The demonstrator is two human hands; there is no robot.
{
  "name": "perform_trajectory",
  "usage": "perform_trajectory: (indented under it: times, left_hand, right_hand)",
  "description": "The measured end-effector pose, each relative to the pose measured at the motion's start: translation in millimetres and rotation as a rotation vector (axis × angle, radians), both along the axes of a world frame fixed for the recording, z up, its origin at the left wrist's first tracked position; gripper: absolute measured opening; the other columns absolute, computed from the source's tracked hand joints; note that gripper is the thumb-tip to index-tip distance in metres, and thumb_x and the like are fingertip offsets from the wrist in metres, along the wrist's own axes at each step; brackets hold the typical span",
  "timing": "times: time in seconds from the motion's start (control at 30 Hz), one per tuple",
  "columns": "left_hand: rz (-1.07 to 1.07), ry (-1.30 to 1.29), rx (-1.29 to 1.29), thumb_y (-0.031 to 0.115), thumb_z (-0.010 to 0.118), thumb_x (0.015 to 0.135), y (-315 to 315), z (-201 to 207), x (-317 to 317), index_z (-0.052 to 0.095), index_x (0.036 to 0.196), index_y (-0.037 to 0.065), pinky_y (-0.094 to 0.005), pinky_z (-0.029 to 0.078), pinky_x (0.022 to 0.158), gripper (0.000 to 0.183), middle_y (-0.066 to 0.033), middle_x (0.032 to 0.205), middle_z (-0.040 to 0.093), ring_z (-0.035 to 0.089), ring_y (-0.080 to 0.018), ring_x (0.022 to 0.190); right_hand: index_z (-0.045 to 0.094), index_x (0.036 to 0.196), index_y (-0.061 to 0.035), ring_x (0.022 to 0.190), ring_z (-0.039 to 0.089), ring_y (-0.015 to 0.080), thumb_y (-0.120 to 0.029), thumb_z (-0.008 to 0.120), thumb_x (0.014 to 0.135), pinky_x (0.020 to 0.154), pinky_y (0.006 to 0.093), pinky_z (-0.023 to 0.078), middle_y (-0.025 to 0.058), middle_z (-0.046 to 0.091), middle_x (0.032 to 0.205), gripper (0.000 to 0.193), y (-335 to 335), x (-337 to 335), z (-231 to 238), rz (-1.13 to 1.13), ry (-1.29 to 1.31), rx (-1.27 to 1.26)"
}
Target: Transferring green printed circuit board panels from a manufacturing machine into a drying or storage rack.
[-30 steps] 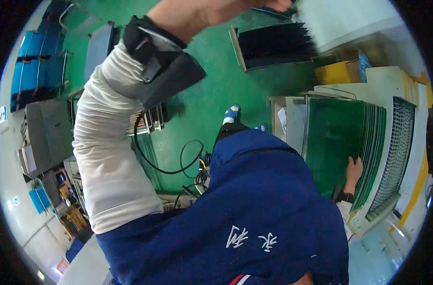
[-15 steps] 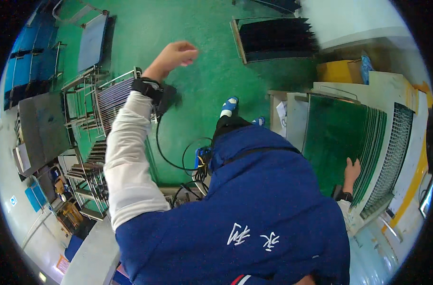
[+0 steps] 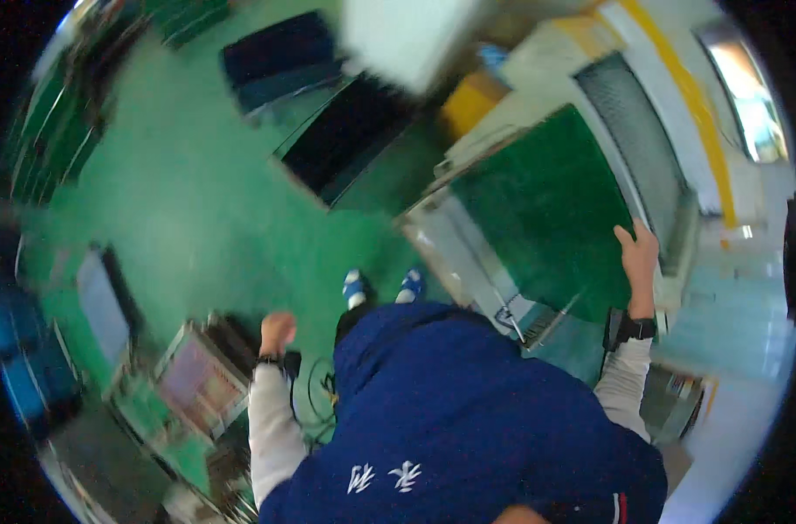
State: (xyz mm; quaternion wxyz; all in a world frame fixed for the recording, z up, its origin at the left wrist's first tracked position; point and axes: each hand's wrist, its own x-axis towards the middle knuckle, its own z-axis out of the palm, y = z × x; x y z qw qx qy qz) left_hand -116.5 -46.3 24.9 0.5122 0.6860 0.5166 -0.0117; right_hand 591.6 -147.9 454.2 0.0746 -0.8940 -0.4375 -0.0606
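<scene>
My left hand (image 3: 278, 333) hangs over the floor at the lower left, its fingers loosely curled, with nothing seen in them. A dark strap with a small black device is on that wrist. At the right, my right hand (image 3: 640, 253) reaches to the right edge of a large dark green sheet (image 3: 546, 192). Its thumb and forefinger stand apart at that edge; whether they touch the sheet I cannot tell. The sheet leans in a pale stand, with clear panes (image 3: 476, 236) along its near left side. Motion blurs much of the view.
A rack of black sheets (image 3: 346, 140) stands on the green floor (image 3: 188, 210) ahead. Beyond the green sheet are a yellow box (image 3: 475, 103) and a long grey mesh panel (image 3: 634, 122). A rack with a purplish panel (image 3: 197, 384) stands at left. Cables (image 3: 315, 397) hang beside my body.
My view and body have turned right toward the green sheet. My left hand has come down nearer my body. My right hand is now farther forward along the sheet's right edge.
</scene>
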Motion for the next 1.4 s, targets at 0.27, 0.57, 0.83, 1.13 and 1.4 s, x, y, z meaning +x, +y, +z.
perform_trajectory:
  times: [0.27, 0.57, 0.83, 1.13, 1.4]
  left_hand:
    - [0.249, -0.309, -0.993, 0.023, 0.046, 0.096, 14, 62, 82, 0.057, 0.109, 0.001, -0.0407, 0.058, 0.071, 0.028, -0.0111, 0.092, 0.064, 0.064, -0.0226, 0.074]
    - [-0.202, 0.014, -0.877, 0.027, 0.047, 0.095, 3, 165, 92, 0.058, 0.110, 0.002, -0.0416, 0.057, 0.075, 0.031, -0.0097, 0.094, 0.064, 0.064, -0.0223, 0.079]
    - [-0.158, 0.068, -0.875, 0.025, 0.048, 0.094, 5, 230, 99, 0.057, 0.112, 0.001, -0.0402, 0.055, 0.077, 0.031, -0.0094, 0.098, 0.064, 0.064, -0.0211, 0.082]
    - [-0.076, 0.084, -0.820, 0.022, 0.050, 0.094, 2, 270, 143, 0.057, 0.115, 0.000, -0.0387, 0.054, 0.080, 0.031, -0.0091, 0.102, 0.064, 0.063, -0.0198, 0.086]
    - [-0.047, 0.073, -0.794, 0.020, 0.051, 0.093, 0, 284, 186, 0.056, 0.117, 0.000, -0.0373, 0.053, 0.082, 0.032, -0.0088, 0.105, 0.064, 0.063, -0.0186, 0.089]
  right_hand:
    - [0.063, 0.114, 0.0026, 0.087, 0.063, 0.0130, -0.012, 0.065, 0.089, 0.074, 0.0270, 0.050, 0.0053, 0.068, 0.097, 0.030, -95, 23, 133, -0.224, 0.561, 0.757]
    - [0.051, 0.127, 0.0010, 0.113, 0.058, 0.0243, -0.010, 0.056, 0.096, 0.102, 0.0397, 0.045, 0.0118, 0.057, 0.128, 0.033, -176, 98, 58, -0.075, 0.536, 1.113]
    - [0.060, 0.116, -0.0068, 0.101, 0.063, 0.0218, -0.008, 0.065, 0.088, 0.080, 0.0306, 0.051, 0.0035, 0.066, 0.112, 0.028, -139, 140, -7, -0.046, 1.485, 1.568]
    - [0.061, 0.094, -0.0033, 0.091, 0.063, 0.0218, -0.008, 0.069, 0.085, 0.085, 0.0360, 0.052, 0.0098, 0.066, 0.093, 0.012, -74, 163, -48, -0.183, 1.523, 1.769]
    - [0.060, 0.088, -0.0030, 0.084, 0.060, 0.0222, -0.009, 0.068, 0.086, 0.090, 0.0374, 0.051, 0.0085, 0.064, 0.086, 0.010, -35, 238, -91, -0.188, 1.667, 1.833]
